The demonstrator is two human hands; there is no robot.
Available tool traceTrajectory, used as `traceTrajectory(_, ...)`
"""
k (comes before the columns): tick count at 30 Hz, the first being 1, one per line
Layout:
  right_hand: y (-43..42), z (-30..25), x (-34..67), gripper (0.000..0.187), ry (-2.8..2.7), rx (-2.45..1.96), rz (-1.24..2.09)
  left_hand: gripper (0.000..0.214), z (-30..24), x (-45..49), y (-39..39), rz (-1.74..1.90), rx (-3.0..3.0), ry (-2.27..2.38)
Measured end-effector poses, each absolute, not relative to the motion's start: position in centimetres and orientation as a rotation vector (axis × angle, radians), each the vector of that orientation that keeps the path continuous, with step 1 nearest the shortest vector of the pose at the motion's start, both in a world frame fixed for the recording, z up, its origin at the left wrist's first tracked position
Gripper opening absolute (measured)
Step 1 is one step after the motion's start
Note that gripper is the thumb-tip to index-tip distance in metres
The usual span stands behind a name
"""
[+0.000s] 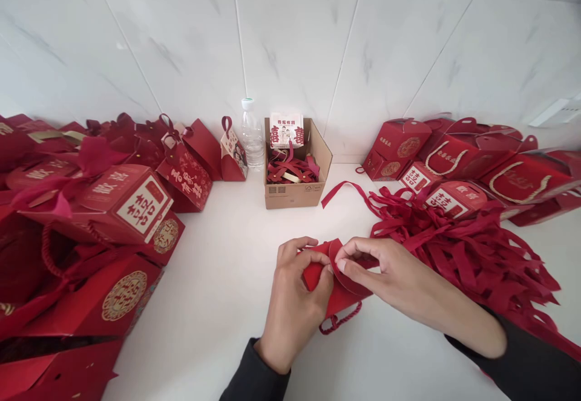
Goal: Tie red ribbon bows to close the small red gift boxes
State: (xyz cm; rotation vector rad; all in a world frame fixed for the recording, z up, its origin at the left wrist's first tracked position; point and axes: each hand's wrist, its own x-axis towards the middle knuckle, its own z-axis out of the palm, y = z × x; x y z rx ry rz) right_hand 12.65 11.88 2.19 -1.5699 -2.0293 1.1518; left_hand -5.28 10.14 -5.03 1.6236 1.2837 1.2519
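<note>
Both my hands work on one small red paper gift box over the white table near its front edge. My left hand is closed around the box's left side, thumb on a flap. My right hand pinches a curved red flap at the top with thumb and forefinger. A red cord handle hangs out below the box. Part of the box is hidden by my fingers.
A heap of red ribbons lies to the right, with red gift boxes behind it. More red boxes are stacked on the left. A cardboard carton with ribbons and a water bottle stand by the tiled wall.
</note>
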Motion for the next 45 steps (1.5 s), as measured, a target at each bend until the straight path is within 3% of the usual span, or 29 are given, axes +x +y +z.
traceTrajectory(10,11.6,2.1,12.3,0.021,-1.979,-1.582,1.097,0.028,-4.9,-5.2,10.0,1.264,1.670,1.264)
traceTrajectory(27,11.2,1.7,12.2,0.019,-1.974,-1.567,0.987,0.009,-4.5,-4.8,10.3,1.235,1.487,1.195)
traceTrajectory(37,10.0,0.9,12.9,0.046,-2.168,-1.521,0.589,0.015,-3.2,-6.7,10.0,1.330,1.182,1.000)
traceTrajectory(42,10.0,1.1,12.0,0.041,-2.105,-1.436,0.622,0.017,-3.5,-7.2,10.0,1.408,1.246,1.038)
traceTrajectory(45,10.2,1.7,10.8,0.022,-2.103,-1.309,0.684,0.017,-3.7,-7.4,9.9,1.393,1.370,1.023)
